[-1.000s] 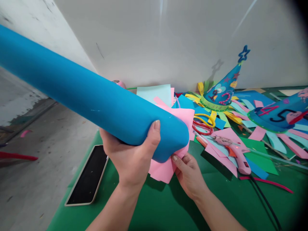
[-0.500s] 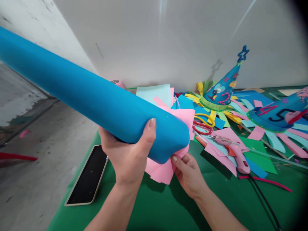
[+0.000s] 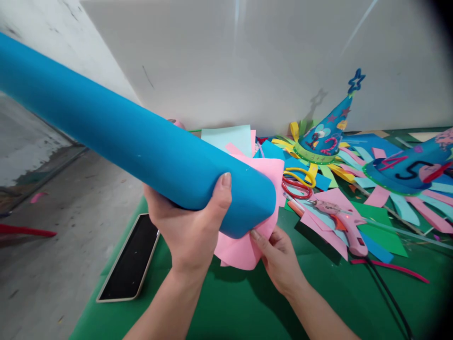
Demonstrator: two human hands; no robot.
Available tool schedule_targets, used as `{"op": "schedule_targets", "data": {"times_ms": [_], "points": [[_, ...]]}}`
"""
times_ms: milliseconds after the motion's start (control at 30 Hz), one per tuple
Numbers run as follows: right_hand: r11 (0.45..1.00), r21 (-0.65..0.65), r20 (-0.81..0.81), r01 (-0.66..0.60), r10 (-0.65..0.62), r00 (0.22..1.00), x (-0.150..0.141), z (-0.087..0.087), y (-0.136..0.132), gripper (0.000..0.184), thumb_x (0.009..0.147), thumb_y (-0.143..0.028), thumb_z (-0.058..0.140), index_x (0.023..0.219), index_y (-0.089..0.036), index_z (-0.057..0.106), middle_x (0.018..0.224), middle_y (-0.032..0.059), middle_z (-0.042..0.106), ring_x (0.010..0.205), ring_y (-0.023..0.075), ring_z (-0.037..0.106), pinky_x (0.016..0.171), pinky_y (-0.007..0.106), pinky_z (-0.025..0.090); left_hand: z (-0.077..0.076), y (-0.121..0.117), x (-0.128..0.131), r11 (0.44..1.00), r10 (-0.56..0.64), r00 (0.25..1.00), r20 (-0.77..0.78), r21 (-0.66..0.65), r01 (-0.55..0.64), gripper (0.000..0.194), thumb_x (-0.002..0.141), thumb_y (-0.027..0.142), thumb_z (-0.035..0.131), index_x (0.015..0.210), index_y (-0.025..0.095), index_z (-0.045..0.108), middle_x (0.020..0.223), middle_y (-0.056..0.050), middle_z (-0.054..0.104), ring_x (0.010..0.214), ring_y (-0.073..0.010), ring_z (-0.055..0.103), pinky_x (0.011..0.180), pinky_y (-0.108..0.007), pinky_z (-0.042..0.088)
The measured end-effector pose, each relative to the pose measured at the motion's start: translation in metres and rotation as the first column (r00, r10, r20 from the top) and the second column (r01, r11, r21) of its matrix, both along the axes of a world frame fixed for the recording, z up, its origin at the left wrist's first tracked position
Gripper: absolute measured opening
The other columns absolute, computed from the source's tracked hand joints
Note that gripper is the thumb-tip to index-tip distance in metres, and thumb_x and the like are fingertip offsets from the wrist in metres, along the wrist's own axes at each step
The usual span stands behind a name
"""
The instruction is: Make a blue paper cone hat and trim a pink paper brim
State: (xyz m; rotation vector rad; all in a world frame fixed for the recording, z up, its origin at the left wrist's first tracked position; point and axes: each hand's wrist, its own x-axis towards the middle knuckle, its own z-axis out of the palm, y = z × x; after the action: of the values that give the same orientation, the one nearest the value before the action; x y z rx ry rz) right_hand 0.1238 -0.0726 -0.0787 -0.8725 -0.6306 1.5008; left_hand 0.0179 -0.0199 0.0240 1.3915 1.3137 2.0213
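A long blue rolled sheet (image 3: 123, 141) slants from the upper left down to the middle. My left hand (image 3: 187, 226) is wrapped round it near its lower end, thumb on top. Pink paper sheets (image 3: 244, 245) stick out under and behind that end. My right hand (image 3: 278, 257) pinches the pink paper at the roll's end, fingers curled.
A phone (image 3: 129, 259) lies face up on the green table (image 3: 230, 307) at the left edge. A pink glue gun (image 3: 345, 222) with a black cord, red and yellow scissors (image 3: 299, 182), two blue party hats (image 3: 327, 130) and paper scraps lie to the right. A white wall stands behind.
The roll and the pink paper have lifted slightly, and my right hand has moved up a little with them. Both grips stay as they were.
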Motion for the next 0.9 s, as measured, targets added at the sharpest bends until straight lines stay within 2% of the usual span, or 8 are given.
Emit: {"op": "schedule_targets", "data": {"times_ms": [300,467,600,700,900], "points": [[1.0,0.009,-0.018,-0.003,0.003,1.0,-0.0005,-0.0012,0.0018,0.017,0.077,-0.034,0.072,0.091,-0.023,0.072,0.089,0.0029,0.074,0.083,0.018,0.064,0.081,0.033,0.049,-0.0016,0.0001,0.0018,0.999,0.048,0.998,0.032,0.007,-0.049,0.065,0.062,0.033,0.08,0.119,0.026,0.051,0.124,-0.006,0.058,0.111,-0.0287,0.06,0.094,-0.049,0.054],[1.0,-0.025,-0.059,0.003,-0.005,0.998,-0.0024,0.0029,0.0026,0.016,0.074,-0.035,0.074,0.083,-0.022,0.072,0.075,0.0013,0.072,0.067,0.0151,0.061,0.067,0.028,0.048,-0.0013,-0.0013,0.0025,1.0,0.007,0.999,0.031,0.004,-0.007,0.067,0.064,0.034,0.079,0.123,0.028,0.049,0.127,-0.006,0.057,0.112,-0.0286,0.059,0.092,-0.047,0.055],[0.998,-0.061,-0.089,-0.011,0.006,0.996,-0.0034,0.0063,0.0036,0.018,0.069,-0.037,0.078,0.071,-0.02,0.07,0.059,-0.001,0.065,0.052,0.0116,0.053,0.051,0.023,0.041,-0.0025,-0.0007,0.0016,1.0,0.023,1.0,0.011,-0.012,-0.023,0.069,0.065,0.038,0.078,0.126,0.026,0.049,0.124,-0.006,0.059,0.109,-0.0284,0.061,0.092,-0.046,0.055],[0.996,-0.082,-0.1,-0.018,0.01,0.995,-0.0034,0.0068,0.0041,0.022,0.066,-0.038,0.079,0.066,-0.019,0.068,0.056,-0.0005,0.064,0.049,0.0113,0.051,0.048,0.023,0.04,-0.0037,-0.0008,0.0009,1.0,0.014,1.0,-0.013,-0.011,-0.014,0.071,0.067,0.04,0.076,0.13,0.03,0.047,0.127,-0.005,0.058,0.113,-0.0285,0.06,0.094,-0.046,0.055],[0.994,-0.104,-0.114,-0.029,0.017,0.993,-0.0032,0.0061,0.0042,0.022,0.064,-0.037,0.08,0.068,-0.019,0.069,0.056,-0.0006,0.064,0.047,0.0101,0.05,0.048,0.023,0.04,-0.0029,-0.0023,-0.0002,1.0,-0.015,1.0,-0.001,-0.004,0.015,0.072,0.067,0.04,0.076,0.132,0.032,0.046,0.13,-0.005,0.055,0.116,-0.0298,0.057,0.096,-0.047,0.053]]}}
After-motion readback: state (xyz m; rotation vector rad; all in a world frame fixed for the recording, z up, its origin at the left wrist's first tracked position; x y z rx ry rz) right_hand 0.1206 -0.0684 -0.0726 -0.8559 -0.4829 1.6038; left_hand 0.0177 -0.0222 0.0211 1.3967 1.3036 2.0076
